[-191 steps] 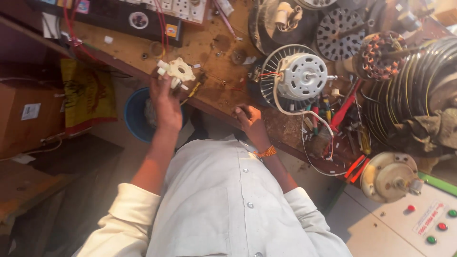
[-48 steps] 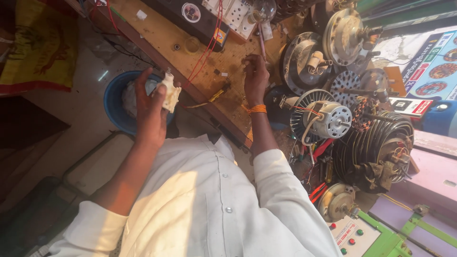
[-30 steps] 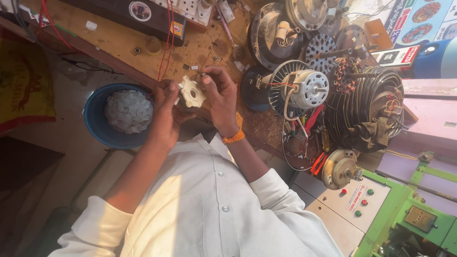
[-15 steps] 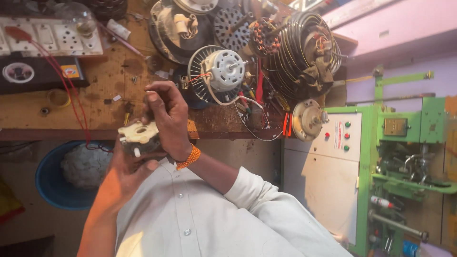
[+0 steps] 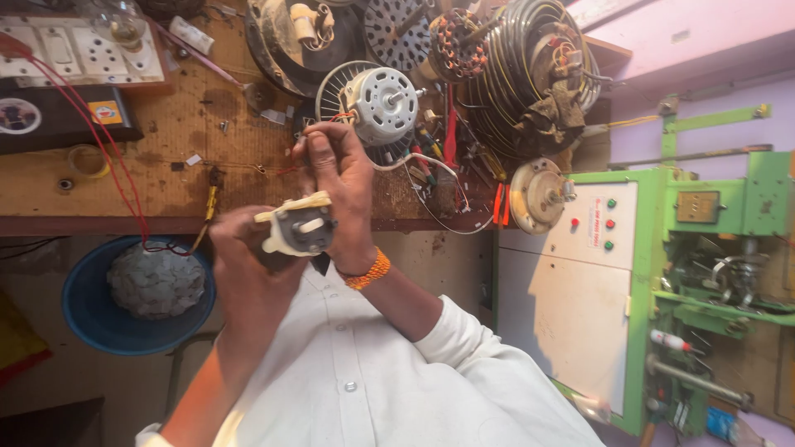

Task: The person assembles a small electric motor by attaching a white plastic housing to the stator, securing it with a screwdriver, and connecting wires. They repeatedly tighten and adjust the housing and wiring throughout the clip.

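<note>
Both hands had risen a little since half a second before, and the camera had turned so that more of the green machine (image 5: 712, 273) at three o'clock came into view. The left hand (image 5: 248, 277) was closed around the small white motor part (image 5: 294, 232), gripping it from below and behind, near the middle of the view. The right hand (image 5: 339, 194) lay over the part from twelve o'clock, its palm and thumb touching the upper edge, and its curled fingers were pinching something thin (it seemed a wire, but I could not tell exactly). An orange wristband (image 5: 368, 269) sat on the right wrist.

As for the progress, the part had already been lifted off the wooden workbench (image 5: 149, 174) and was held free in the air before the white shirt (image 5: 373, 381), so the picking up was done. Handling of the part itself looked, in my judgement, only in the middle: its dark centre with a short shaft was exposed, and no tool was in either hand.

At eleven o'clock lay a white switch board (image 5: 79, 54) with red wires (image 5: 108, 157). At one o'clock stood a fan motor (image 5: 381, 103) just above the right hand, and beyond it a coil of dark cable (image 5: 530, 66). At eight o'clock a blue tub (image 5: 87, 319) held a grey lump.
</note>
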